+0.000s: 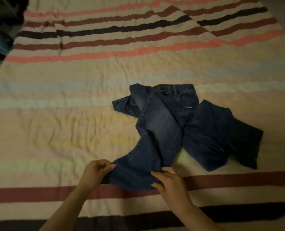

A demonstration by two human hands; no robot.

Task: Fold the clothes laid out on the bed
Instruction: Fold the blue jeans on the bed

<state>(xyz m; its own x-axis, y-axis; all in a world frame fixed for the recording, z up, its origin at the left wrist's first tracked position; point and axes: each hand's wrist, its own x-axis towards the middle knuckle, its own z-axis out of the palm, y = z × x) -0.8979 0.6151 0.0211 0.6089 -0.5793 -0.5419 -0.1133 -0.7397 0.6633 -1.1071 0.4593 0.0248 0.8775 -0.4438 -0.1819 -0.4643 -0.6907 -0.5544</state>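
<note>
A pair of dark blue jeans [161,127] lies crumpled on the bed, right of the middle, with its waistband at the far side. One leg runs toward me and the other is bunched at the right. My left hand [95,172] pinches the left corner of the near leg's hem. On the right side of that same hem my right hand [168,182] grips the denim with its fingers curled over the cloth. The hem is lifted slightly off the cover.
The bed is covered by a wrinkled cream bedspread [63,124] with pink, maroon and dark stripes at its far and near ends. Dark clutter [0,30] sits beyond the bed's far left edge.
</note>
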